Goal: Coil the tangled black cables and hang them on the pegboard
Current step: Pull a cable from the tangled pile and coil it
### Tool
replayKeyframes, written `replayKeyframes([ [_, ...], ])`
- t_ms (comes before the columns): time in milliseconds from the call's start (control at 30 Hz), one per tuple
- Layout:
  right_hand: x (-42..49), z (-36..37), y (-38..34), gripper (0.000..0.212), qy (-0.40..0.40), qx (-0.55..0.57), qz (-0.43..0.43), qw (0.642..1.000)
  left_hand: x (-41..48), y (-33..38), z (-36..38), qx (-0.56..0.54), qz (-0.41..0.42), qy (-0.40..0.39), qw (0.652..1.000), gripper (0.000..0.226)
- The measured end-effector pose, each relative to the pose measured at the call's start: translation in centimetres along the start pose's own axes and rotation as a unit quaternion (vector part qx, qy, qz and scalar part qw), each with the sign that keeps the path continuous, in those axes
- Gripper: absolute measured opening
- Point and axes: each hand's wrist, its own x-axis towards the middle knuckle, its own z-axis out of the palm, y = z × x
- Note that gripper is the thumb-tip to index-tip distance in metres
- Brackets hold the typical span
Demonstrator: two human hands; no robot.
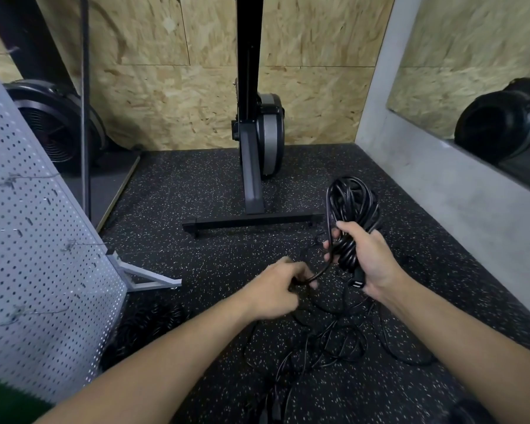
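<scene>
We see the right hand (371, 258) gripping a cable coil (352, 206), the left hand (276, 289) pinching a strand (325, 267), with tangled cables (334, 344) on the floor (196, 209) and a pegboard (37, 240) on the left.

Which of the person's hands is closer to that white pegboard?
Left. The left hand, gripping a cable strand, is nearer the pegboard; the right hand, holding the coil, is farther right.

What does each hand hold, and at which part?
Right hand grips the cable coil at its lower end; left hand pinches the loose strand beside it.
</scene>
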Motion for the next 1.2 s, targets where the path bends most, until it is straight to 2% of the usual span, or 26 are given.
replayKeyframes([
  [100, 0.2, -0.7, -0.2, 0.024, 0.021, 0.008, 0.005, 1.0, 0.0, -1.0, -0.8, 0.021, 0.022, 0.014, 0.999, 0.034],
  [267, 0.2, -0.6, -0.1, 0.022, -0.006, 0.035, -0.003, 0.999, 0.5, -1.5, -0.8, 0.03, 0.03, 0.127, 0.991, 0.021],
  [367, 0.0, 0.0, 0.2, 0.017, -0.015, 0.022, 0.003, 1.0, 0.6, -1.0, -0.2, 0.033, 0.058, 0.131, 0.989, 0.012],
  [467, -0.4, 0.4, 0.5, 0.018, -0.044, -0.005, 0.02, 0.999, 0.5, 0.1, 0.4, 0.05, 0.068, 0.116, 0.99, 0.013],
  [567, -0.5, 0.3, 0.6, 0.016, -0.045, 0.027, 0.035, 0.998, 0.6, 0.9, 0.3, 0.0, 0.038, 0.107, 0.994, 0.02],
  [633, -0.6, 0.2, 0.5, 0.019, -0.054, 0.057, 0.062, 0.995, 0.6, 0.9, 0.2, -0.075, -0.009, 0.088, 0.993, 0.027],
  [700, -0.9, 0.2, 0.4, 0.024, -0.064, 0.056, 0.089, 0.992, 0.6, 1.1, 0.6, -0.194, -0.058, 0.053, 0.978, 0.032],
  [767, -0.9, 0.4, 0.4, 0.026, -0.057, 0.046, 0.092, 0.993, 0.6, 1.5, 1.0, -0.284, -0.077, 0.038, 0.955, 0.031],
  [833, -0.8, 0.5, 0.5, 0.026, -0.054, 0.046, 0.092, 0.993, 0.6, 1.6, 0.9, -0.322, -0.08, 0.032, 0.943, 0.029],
  [933, -0.6, 0.5, 0.8, 0.027, -0.063, 0.045, 0.098, 0.992, 0.4, 1.5, 0.5, -0.332, -0.075, -0.014, 0.94, 0.027],
  [1100, -0.1, 0.1, 0.5, 0.019, -0.039, 0.111, 0.081, 0.99, 0.1, 1.5, 0.1, -0.32, -0.096, -0.09, 0.938, 0.027],
  [1200, -0.2, 0.2, 0.9, 0.025, -0.049, 0.038, 0.097, 0.993, 0.1, 1.4, 0.0, -0.277, -0.096, -0.132, 0.947, 0.027],
])
